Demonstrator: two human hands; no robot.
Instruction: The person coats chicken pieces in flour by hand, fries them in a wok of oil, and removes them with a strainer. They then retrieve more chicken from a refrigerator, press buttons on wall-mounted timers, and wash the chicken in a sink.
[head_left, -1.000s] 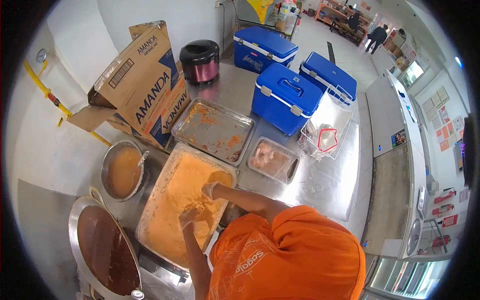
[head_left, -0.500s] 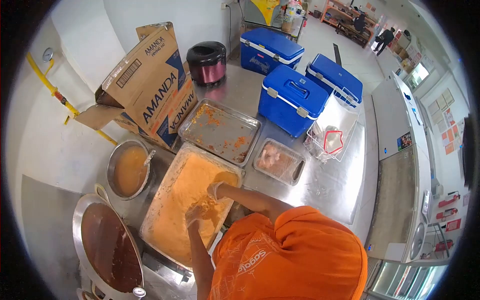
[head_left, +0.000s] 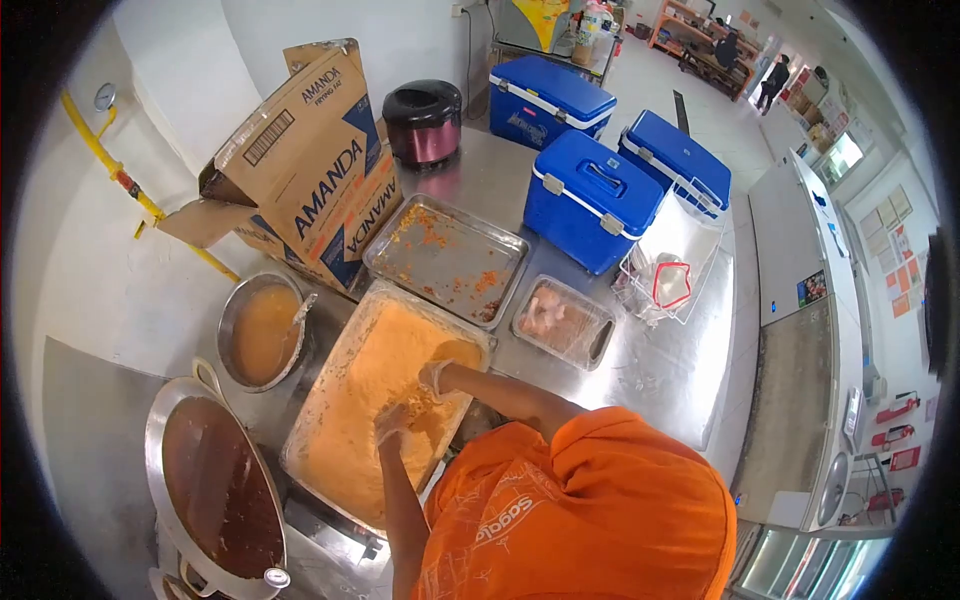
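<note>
Steel counter (head_left: 640,370) bears, near left, a tray (head_left: 416,301) of orange crumb (head_left: 365,375), loose, soft and light, best scooped from beneath, where left hand (head_left: 390,425) and right hand (head_left: 437,377) dig, each grip's closure unclear.

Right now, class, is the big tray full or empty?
Full: orange crumb covers the tray almost rim to rim; the left hand and right hand rest in it.
</note>
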